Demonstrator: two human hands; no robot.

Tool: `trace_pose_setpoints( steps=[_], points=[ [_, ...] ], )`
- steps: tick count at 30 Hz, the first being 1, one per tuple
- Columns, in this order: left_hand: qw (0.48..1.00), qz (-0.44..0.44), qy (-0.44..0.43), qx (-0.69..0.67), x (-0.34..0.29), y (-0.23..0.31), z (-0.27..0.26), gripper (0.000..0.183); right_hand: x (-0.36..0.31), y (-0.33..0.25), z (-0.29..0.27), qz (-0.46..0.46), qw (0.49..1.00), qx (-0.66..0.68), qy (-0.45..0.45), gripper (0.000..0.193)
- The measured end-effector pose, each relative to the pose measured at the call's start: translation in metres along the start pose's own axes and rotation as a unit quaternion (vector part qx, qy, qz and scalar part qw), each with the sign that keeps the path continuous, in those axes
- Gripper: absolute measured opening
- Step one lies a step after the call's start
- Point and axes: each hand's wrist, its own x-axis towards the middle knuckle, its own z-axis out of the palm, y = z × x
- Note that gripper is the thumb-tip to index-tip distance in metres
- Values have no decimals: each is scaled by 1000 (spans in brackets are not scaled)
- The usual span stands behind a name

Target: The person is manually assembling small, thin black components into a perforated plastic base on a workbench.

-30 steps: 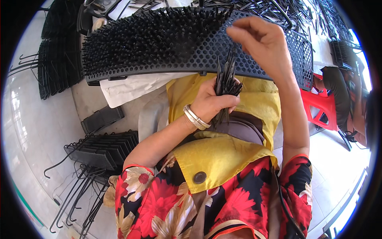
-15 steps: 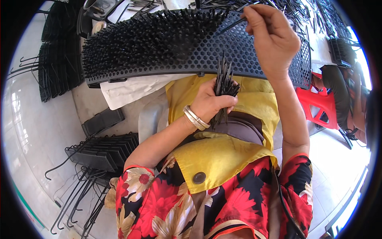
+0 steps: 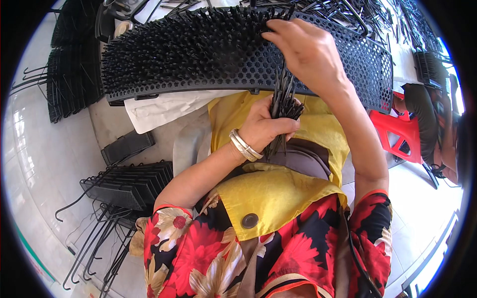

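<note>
Got a thick bundle of thin black strips clamped in the left hand, just off the near edge of the perforated black panel, roughly at the middle of that edge and with tips showing over it. Reaching across the panel toward the far edge with the right hand, fingertips down by the border between the dense black bristles at the left end and the bare holes toward the right end. Hands well apart. Can't tell from this angle whether pinching a strip on the right side or coming up with nothing.

For doing this bit well, would suggest pinching just one strip at a time, low down, to avoid bending it. Better to come in from the bare right side, so as not to knock the standing bristles. Push straight down, check for a firm seat, then let go. Probably worth following the border hole by hole to avoid skipping any. With the bundle, loosen just enough to free one strip without spilling the rest. Can see more loose strips past the far edge, handy for topping up.
</note>
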Motion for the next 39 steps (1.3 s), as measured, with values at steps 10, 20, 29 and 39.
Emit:
trace_pose_setpoints(
  steps=[10, 20, 29, 39],
  points=[
    [999, -9, -33, 5, -3, 2, 1, 30, -16, -3, -39, 333, 896, 293, -18, 7],
    [999, -29, -22, -19, -3, 3, 4, 28, 4, -13, -16, 82, 984, 39, 156, 7],
    [999, -24, -34, -20, -2, 2, 1, 28, 4, -8, 2, -59, 994, -58, -64, 19],
    [999, -27, -42, 8, -3, 1, 1, 27, -23, -16, -29, 154, 933, 274, -177, 12]
  ],
)
